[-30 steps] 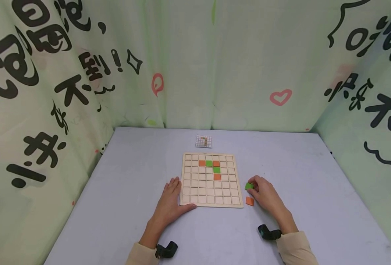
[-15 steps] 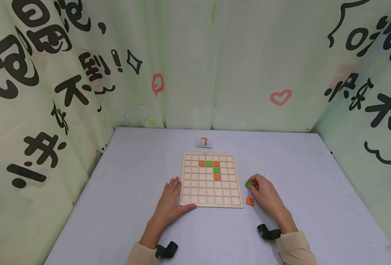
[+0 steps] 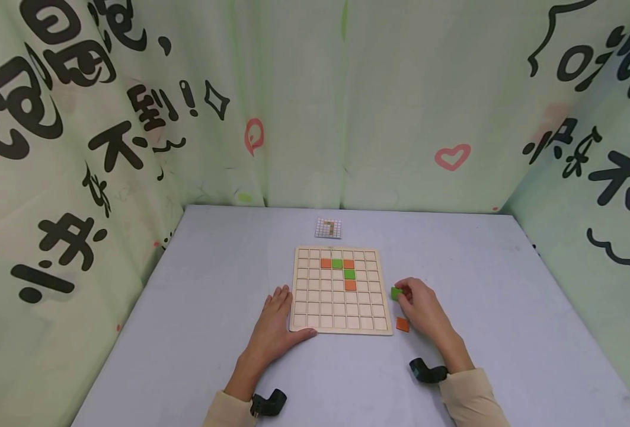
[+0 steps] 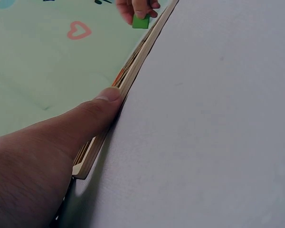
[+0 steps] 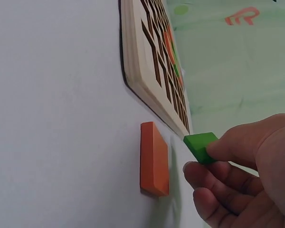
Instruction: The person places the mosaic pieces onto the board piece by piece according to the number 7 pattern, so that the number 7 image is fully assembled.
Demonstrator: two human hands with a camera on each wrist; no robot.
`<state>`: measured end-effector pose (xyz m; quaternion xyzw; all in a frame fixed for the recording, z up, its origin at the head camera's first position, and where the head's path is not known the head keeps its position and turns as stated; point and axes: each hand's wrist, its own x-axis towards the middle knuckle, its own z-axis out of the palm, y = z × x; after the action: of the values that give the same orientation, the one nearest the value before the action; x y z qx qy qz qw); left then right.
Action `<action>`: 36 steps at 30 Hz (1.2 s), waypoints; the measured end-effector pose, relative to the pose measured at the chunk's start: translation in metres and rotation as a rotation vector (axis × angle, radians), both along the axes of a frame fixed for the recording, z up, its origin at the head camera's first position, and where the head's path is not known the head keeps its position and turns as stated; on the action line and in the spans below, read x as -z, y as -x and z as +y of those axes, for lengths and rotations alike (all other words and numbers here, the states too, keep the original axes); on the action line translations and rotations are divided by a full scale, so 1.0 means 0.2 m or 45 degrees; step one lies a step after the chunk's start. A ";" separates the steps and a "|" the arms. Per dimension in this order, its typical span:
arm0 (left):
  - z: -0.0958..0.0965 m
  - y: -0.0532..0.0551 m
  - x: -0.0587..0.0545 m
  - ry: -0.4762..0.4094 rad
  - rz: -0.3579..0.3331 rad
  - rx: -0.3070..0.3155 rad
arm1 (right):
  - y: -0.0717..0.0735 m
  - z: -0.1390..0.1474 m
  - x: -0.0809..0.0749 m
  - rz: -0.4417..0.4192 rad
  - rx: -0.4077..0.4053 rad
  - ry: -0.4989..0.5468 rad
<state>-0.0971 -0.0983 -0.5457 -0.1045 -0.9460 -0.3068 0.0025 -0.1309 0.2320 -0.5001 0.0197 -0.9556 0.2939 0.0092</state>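
Note:
A wooden grid board [image 3: 320,308] lies mid-table, with several orange and green square tiles set in its upper cells. My left hand [image 3: 274,326] rests along the board's left side, fingers straight, its thumb [image 4: 107,97] on the near edge. Just off the board's right side, my right hand [image 3: 425,308] pinches a green tile [image 5: 200,145] between thumb and fingers, lifted above the table. Below that hand an orange tile [image 3: 402,324] lies loose on the table, close to the board's lower right corner.
Behind the board lies a small card [image 3: 328,228] printed with a grid and a coloured pattern. The white table [image 3: 229,249] is bounded at the back and sides by a pale green curtain [image 3: 304,118] with writing.
My right hand has lifted the green tile and moved it slightly away from me and left, toward the board. The left hand, board and orange tile have stayed put.

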 end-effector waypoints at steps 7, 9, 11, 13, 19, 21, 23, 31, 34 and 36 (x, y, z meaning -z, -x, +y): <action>0.00 0.00 0.00 0.000 -0.003 -0.002 | 0.01 -0.04 0.00 0.028 -0.026 0.014; 0.00 0.00 0.00 -0.002 -0.003 -0.002 | 0.02 -0.05 -0.01 0.032 -0.031 0.017; 0.00 0.00 0.00 -0.002 -0.002 -0.002 | 0.02 -0.06 -0.01 0.036 -0.034 0.022; 0.00 0.00 0.00 -0.001 -0.001 -0.001 | 0.02 -0.07 -0.02 0.037 -0.034 0.024; 0.00 0.00 0.00 0.004 0.009 0.001 | 0.04 -0.10 -0.03 0.035 -0.029 0.036; 0.00 0.00 0.00 0.000 0.010 -0.001 | 0.04 -0.11 -0.03 0.029 -0.028 0.038; 0.00 0.00 0.00 -0.002 0.007 -0.002 | 0.04 -0.12 -0.03 0.029 -0.035 0.041; 0.00 0.00 0.00 -0.004 0.007 -0.006 | 0.05 -0.17 -0.02 0.008 -0.070 0.059; 0.00 0.00 0.00 -0.008 0.002 -0.007 | 0.05 -0.19 -0.02 -0.009 -0.078 0.070; 0.00 0.00 0.00 -0.008 -0.004 -0.008 | 0.05 -0.20 -0.02 -0.010 -0.087 0.072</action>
<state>-0.0972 -0.0984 -0.5463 -0.1009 -0.9454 -0.3100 0.0024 -0.1407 0.1914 -0.4967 0.0507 -0.9457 0.3210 -0.0041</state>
